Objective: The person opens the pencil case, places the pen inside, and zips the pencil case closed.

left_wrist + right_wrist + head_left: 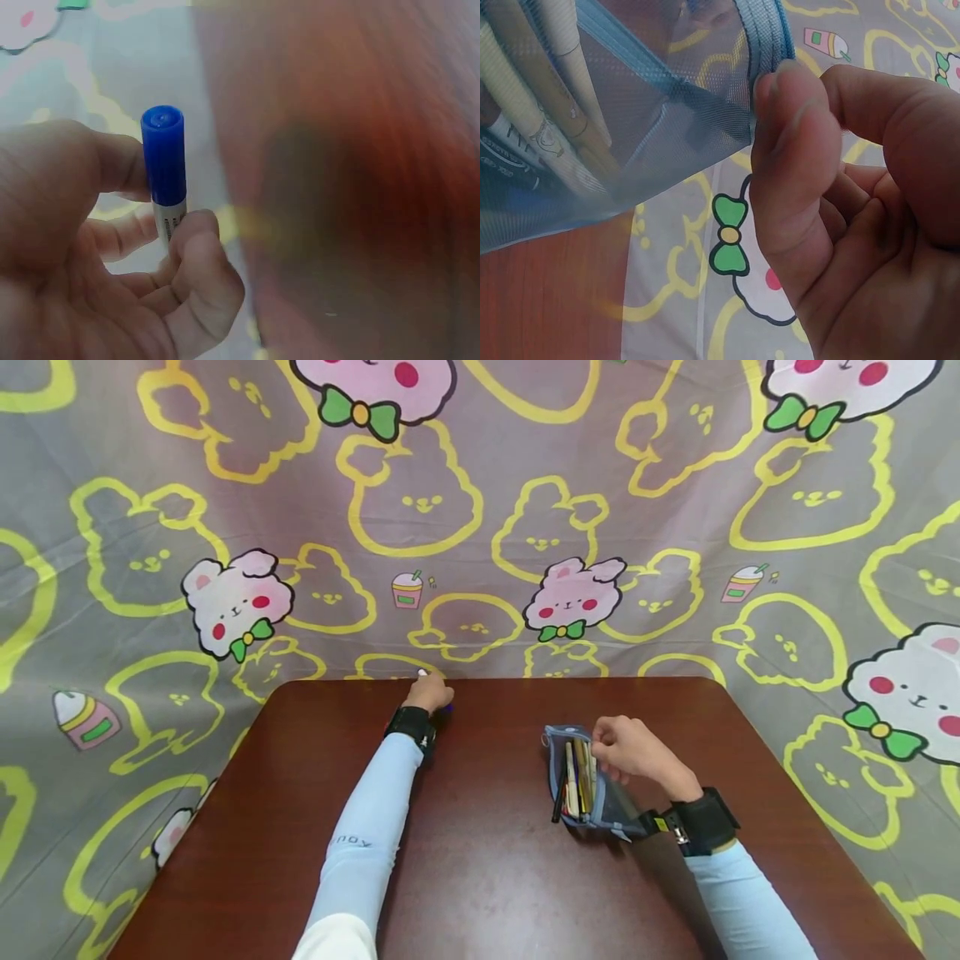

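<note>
Near the far edge of the table, my left hand [429, 692] grips a marker [163, 161] with a blue cap and a white barrel. The left wrist view shows the marker upright between thumb and fingers, cap end towards the camera. My right hand [633, 747] pinches the zippered top edge of a blue mesh pencil case [682, 142] at its right side. The case gapes upwards, and several pens [576, 772] lie lengthwise inside it. In the right wrist view, the see-through mesh hangs left of the fingertips [799, 131].
A dark red-brown wooden table [495, 893] lies under both arms. Behind it hangs a grey cloth [472, 552] printed with yellow outlines and white rabbit faces. A dark pen [558, 797] lies along the left side of the case.
</note>
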Available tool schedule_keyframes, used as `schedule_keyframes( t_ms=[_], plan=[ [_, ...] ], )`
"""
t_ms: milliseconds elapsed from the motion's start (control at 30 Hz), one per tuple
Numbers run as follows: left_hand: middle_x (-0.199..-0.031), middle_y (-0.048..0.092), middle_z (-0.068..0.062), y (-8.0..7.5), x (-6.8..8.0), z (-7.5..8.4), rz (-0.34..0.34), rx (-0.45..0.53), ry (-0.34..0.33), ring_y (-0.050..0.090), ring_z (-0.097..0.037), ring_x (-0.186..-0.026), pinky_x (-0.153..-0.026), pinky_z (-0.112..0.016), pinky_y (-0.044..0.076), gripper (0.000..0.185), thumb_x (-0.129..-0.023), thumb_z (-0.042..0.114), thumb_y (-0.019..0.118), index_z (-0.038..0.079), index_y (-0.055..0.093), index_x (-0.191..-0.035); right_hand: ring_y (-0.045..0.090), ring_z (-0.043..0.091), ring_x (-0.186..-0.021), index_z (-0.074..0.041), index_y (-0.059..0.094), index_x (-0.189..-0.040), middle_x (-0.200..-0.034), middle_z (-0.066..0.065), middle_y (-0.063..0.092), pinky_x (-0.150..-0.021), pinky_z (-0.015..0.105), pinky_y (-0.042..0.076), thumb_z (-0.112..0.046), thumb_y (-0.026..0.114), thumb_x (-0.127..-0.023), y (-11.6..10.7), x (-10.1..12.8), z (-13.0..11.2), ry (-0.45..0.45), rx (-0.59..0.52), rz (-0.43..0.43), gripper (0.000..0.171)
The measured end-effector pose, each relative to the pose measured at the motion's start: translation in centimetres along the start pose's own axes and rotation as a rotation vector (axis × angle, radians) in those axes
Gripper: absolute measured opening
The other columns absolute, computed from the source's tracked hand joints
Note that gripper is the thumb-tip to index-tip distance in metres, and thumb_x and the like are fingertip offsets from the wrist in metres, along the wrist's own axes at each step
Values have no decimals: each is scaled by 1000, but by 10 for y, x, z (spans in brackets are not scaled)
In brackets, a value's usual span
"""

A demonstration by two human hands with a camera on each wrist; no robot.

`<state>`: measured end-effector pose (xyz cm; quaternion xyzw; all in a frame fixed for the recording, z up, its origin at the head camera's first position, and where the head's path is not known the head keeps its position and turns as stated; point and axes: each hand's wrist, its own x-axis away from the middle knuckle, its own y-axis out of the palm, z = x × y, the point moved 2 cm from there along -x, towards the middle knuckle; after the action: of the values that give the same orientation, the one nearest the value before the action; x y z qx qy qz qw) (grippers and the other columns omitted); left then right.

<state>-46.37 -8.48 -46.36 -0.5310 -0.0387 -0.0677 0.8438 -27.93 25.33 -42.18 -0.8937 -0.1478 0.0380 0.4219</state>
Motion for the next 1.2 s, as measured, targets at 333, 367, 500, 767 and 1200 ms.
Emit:
schedule_keyframes(
  t_ms=[333, 367, 500, 767, 1200],
  plan=[
    [-75, 56, -7, -26, 34, 24, 97, 164, 105, 55, -19, -50, -46, -29, 46, 14, -96, 23, 49, 9, 48, -93, 59, 20, -48, -7, 56, -92, -62, 4, 61, -47, 32, 52, -11, 59, -93, -1, 3, 1, 9, -5, 0, 5],
    [-74, 56, -6, -27, 37, 26, 102, 170, 113, 55, -18, -49, -46, -28, 45, 14, -96, 23, 49, 10, 48, -94, 59, 20, -48, -7, 56, -92, -62, 3, 61, -47, 32, 52, -12, 59, -93, -1, 3, 2, 10, -2, 0, 5],
    [-72, 55, -5, -30, 49, 36, 132, 200, 137, 53, -16, -49, -48, -27, 41, 14, -96, 25, 49, 11, 48, -98, 58, 20, -47, -6, 56, -93, -62, 4, 60, -47, 32, 52, -11, 59, -93, -3, 5, 4, 15, 4, 14, 6],
    [-78, 58, -5, -28, 81, 42, 193, 214, 133, 54, -18, -56, -51, -29, 39, 13, -95, 27, 49, 14, 50, -98, 59, 20, -47, -8, 57, -92, -62, 4, 61, -48, 39, 54, -13, 58, -93, 5, -4, -4, -11, -15, -9, 6],
    [-78, 60, -5, -4, 136, 82, 157, 152, 264, 52, -18, -59, -51, -28, 36, 15, -97, 26, 54, 11, 52, -100, 59, 19, -47, -7, 57, -93, -62, 3, 62, -49, 39, 54, -14, 57, -93, 4, -2, 3, 3, -19, 0, 7]
  ],
)
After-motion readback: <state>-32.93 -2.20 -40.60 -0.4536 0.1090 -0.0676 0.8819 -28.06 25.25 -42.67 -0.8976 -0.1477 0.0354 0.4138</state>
